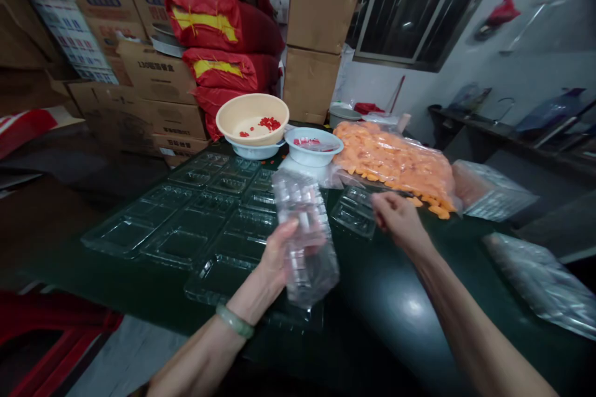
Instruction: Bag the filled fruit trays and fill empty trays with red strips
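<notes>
My left hand (277, 254), with a pale green bangle at the wrist, is closed around a stack of nested clear plastic trays (310, 267) held above the dark green table. My right hand (395, 217) is pinched at the right edge of a single clear plastic tray (354, 214); motion blurs the fingertips. To the left, several clear compartment trays (177, 245) lie in rows on the table. Just beyond my right hand, a big clear bag of orange pieces (391, 155) rests on its side, with a few pieces spilled at its mouth.
A cream basin (233, 115) with red bits and a light blue basin (314, 154) with red packets stand at the back. Wrapped stacks of trays (540, 279) lie at the right. Red sacks (228, 22) and cardboard boxes (162, 74) are piled behind. A red stool (51, 347) is front left.
</notes>
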The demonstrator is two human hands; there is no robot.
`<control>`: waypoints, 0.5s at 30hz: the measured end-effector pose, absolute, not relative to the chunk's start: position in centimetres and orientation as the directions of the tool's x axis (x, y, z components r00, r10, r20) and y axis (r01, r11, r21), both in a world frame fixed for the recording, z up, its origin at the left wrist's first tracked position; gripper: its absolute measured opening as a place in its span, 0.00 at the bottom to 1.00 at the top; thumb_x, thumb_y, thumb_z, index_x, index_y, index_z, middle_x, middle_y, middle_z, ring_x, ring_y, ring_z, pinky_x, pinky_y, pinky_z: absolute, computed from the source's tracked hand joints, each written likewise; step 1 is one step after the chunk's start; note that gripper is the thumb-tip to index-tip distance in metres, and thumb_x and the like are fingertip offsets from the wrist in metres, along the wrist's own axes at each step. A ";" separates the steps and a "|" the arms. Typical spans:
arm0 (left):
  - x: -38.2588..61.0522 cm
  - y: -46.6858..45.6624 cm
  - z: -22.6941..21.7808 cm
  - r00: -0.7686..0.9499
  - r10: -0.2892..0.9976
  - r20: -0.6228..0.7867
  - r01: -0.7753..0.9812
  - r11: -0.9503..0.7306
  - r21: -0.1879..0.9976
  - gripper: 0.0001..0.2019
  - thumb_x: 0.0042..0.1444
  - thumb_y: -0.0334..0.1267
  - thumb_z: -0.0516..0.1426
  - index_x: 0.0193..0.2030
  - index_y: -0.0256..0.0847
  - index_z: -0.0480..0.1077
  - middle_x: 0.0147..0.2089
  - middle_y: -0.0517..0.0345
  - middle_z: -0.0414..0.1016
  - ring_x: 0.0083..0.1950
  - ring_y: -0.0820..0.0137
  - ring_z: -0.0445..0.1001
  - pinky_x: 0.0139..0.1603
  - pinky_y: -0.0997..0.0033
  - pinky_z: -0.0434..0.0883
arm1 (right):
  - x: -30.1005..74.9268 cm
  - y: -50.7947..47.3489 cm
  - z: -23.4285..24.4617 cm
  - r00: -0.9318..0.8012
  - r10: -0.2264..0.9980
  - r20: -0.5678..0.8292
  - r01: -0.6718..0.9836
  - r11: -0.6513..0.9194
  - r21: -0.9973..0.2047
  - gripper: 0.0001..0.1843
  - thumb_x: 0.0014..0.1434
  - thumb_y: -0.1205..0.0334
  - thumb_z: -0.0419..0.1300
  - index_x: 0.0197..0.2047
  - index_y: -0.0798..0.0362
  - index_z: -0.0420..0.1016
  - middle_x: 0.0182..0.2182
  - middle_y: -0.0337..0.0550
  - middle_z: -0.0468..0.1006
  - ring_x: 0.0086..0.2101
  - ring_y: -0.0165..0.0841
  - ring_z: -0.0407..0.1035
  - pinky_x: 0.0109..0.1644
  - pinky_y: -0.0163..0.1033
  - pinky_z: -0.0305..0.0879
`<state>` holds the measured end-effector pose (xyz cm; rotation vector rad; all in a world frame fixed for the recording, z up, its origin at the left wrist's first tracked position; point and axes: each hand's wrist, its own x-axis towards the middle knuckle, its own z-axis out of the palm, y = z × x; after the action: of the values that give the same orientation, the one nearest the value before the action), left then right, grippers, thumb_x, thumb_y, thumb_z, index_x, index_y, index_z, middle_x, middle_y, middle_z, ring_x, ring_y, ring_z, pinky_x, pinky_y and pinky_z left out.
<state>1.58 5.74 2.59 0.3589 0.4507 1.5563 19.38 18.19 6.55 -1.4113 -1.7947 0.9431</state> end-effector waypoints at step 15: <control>5.2 4.7 2.1 0.072 0.997 -0.007 -0.817 0.063 0.574 0.17 0.35 0.44 0.64 0.29 0.30 0.72 0.24 0.53 0.72 0.24 0.69 0.70 0.28 0.71 0.67 | 15.7 8.2 8.5 -0.768 0.635 0.085 0.235 0.403 -0.885 0.10 0.53 0.60 0.56 0.23 0.55 0.63 0.19 0.33 0.62 0.20 0.23 0.54 0.22 0.30 0.52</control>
<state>5.15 4.71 2.10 0.4856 0.4622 1.4463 15.68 8.17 8.54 -0.7456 -2.2543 1.3239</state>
